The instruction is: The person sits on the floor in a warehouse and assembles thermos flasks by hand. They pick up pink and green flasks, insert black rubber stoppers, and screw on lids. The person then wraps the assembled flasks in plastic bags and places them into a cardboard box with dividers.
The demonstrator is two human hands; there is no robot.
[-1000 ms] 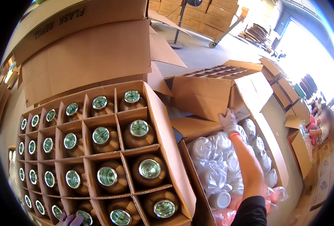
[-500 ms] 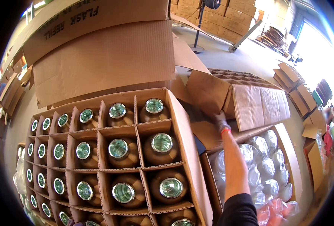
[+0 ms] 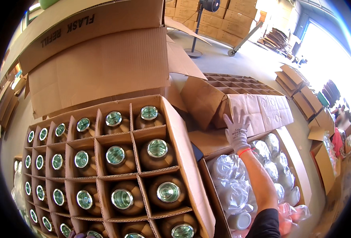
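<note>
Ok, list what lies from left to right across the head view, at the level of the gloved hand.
Divided carton of flasks → its cardboard side wall → right hand in a white glove → box flap → small cartons on the floor.

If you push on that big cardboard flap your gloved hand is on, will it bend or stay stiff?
The cardboard flap probably swings at its fold, since it already hangs open over the box. It looks thin and light, so the right hand could likely move it easily. The flat sheet itself may stay fairly stiff.
</note>
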